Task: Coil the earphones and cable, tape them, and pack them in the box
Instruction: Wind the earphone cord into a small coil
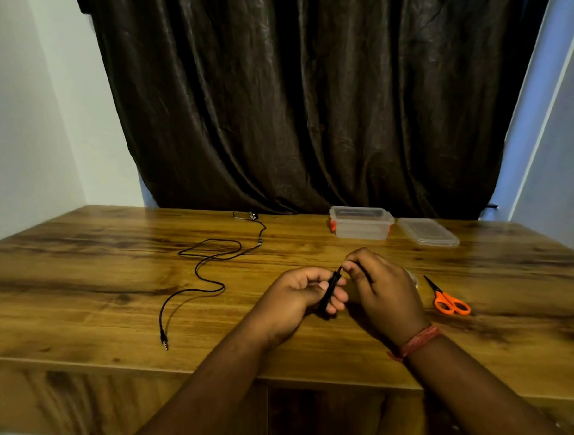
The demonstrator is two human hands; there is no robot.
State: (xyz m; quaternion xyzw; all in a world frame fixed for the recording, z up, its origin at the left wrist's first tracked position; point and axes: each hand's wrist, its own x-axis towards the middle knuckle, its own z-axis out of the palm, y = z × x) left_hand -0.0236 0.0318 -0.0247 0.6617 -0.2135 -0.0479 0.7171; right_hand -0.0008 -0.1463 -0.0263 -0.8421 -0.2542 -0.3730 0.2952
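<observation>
A tight black coiled cable bundle [330,293] stands nearly upright, its top tipped slightly right, well in front of the clear plastic box [361,223]. The left hand [303,295] wraps its grip round the bundle; the right hand [379,284] pinches its top end. The box looks empty, its flat clear lid [428,232] just right of it. Left of the box, a loose black earphone wire [208,263] snakes toward the wooden bench's [79,274] near edge, plug end nearest. Orange-handled scissors [448,298] lie front-right of the box.

Orange scissors [448,298], black cable [198,269]
</observation>
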